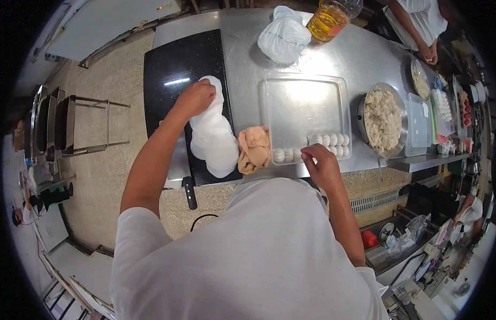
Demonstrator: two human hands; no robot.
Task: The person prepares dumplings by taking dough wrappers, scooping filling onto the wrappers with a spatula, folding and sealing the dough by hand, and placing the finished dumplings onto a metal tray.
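Observation:
A long overlapping row of thin round white dough wrappers (215,140) lies along a black board (168,64). At the row's far end my left hand (196,99) is closed, its curled fingers pinching a wrapper there. To the right, a clear plastic tray (306,79) holds pleated white dumplings (333,141) in short rows along its near side. My right hand (321,161) reaches over the tray's near edge, thumb and fingers pinched on a dumpling (297,153), which they partly hide. Between board and tray lies a crumpled tan cloth (254,149).
A metal bowl of pale chunky filling (384,114) stands right of the tray. Behind are a tied white plastic bag (283,36) and a jug of yellow oil (329,21). A black-handled knife (189,193) juts over the near edge. Another person's hands (429,54) show at far right.

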